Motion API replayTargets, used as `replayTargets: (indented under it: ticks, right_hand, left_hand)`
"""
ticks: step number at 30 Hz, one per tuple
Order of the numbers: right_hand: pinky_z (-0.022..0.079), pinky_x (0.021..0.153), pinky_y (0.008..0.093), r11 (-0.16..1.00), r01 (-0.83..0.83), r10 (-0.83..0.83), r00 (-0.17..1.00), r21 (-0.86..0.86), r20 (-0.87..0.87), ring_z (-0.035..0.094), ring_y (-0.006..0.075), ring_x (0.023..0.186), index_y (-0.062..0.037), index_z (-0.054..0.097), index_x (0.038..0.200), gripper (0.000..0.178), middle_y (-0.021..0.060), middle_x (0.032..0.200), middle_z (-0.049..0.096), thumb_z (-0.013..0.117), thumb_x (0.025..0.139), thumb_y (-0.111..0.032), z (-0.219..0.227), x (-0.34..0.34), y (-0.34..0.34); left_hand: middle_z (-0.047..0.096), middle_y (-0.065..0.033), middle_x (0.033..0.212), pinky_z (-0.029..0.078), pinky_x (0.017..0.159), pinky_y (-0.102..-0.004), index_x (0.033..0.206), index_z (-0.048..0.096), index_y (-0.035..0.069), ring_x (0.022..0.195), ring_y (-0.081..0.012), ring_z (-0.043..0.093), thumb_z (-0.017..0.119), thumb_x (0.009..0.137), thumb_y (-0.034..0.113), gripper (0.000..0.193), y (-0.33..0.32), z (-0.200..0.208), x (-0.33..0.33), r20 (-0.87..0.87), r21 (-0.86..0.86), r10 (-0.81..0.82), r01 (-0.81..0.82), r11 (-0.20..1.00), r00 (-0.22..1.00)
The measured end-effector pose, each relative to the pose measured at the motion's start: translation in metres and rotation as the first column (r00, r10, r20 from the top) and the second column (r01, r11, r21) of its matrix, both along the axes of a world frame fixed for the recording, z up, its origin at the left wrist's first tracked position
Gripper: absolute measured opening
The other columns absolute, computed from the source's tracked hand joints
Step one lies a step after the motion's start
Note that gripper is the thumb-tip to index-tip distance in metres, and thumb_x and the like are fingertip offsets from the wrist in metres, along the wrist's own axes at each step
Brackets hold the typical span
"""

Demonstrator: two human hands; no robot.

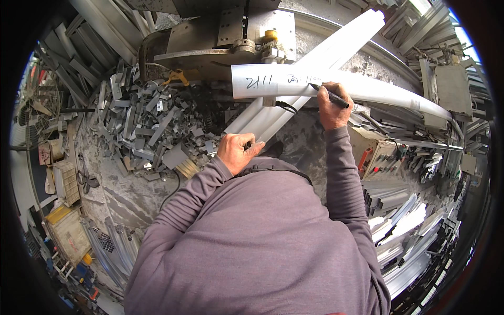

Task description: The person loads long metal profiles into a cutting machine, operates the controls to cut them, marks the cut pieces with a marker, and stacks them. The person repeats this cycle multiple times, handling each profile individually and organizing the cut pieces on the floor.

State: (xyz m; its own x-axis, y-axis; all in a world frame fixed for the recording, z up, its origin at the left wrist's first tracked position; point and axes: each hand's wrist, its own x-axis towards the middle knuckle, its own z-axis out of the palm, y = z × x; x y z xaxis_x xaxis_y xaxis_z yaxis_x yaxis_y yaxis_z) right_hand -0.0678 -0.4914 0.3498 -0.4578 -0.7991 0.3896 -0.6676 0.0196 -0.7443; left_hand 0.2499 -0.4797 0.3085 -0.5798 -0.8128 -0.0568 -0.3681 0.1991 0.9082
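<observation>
A long white profile strip point(273, 84) lies across the middle of the view, with dark handwriting on its left part. My right hand point(332, 107) grips a black marker point(331, 95), whose tip rests on the strip's face. My left hand point(237, 151) is closed around the near end of a second white strip point(315, 63) that runs diagonally up to the right, crossing under the first. Both sleeves are grey-purple.
A metal cutting machine point(220, 42) stands behind the strips. A heap of grey metal offcuts point(152, 121) covers the floor at left. Stacks of white and grey profiles point(409, 226) lie at right, beside a control box point(380, 157). A fan point(42, 105) stands far left.
</observation>
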Motion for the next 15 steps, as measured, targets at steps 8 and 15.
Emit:
replayTargets:
  ticks: [8, 15]
  right_hand:
    - [0.049, 0.074, 0.0256, 0.991, -0.114, 0.071, 0.882, 0.065, 0.466, 0.058, 0.0072, 0.078, -0.0013, 0.072, 0.097, 0.008, 0.0022, 0.087, 0.069, 0.073, 0.096, -0.009, 0.039, 0.028, 0.040]
    - [0.044, 0.072, 0.0245, 0.951, -0.275, 0.093, 0.694, 0.143, 0.714, 0.053, 0.0059, 0.077, -0.0028, 0.066, 0.089, 0.015, 0.0030, 0.090, 0.070, 0.071, 0.099, -0.013, 0.043, 0.061, 0.074]
  left_hand:
    - [0.052, -0.0100, 0.064, 0.045, 0.057, -0.0369, 0.089, 0.055, 0.004, 0.056, -0.0227, 0.049, 0.084, 0.094, 0.032, 0.041, -0.011, 0.018, -0.027, -0.083, -0.031, 0.007, -0.010, 0.999, 0.997]
    - [0.061, -0.0131, 0.068, 0.052, 0.064, -0.0390, 0.102, 0.056, 0.005, 0.061, -0.0270, 0.065, 0.076, 0.091, 0.026, 0.031, -0.020, 0.036, -0.059, -0.112, 0.000, -0.053, 0.054, 0.999, 0.992]
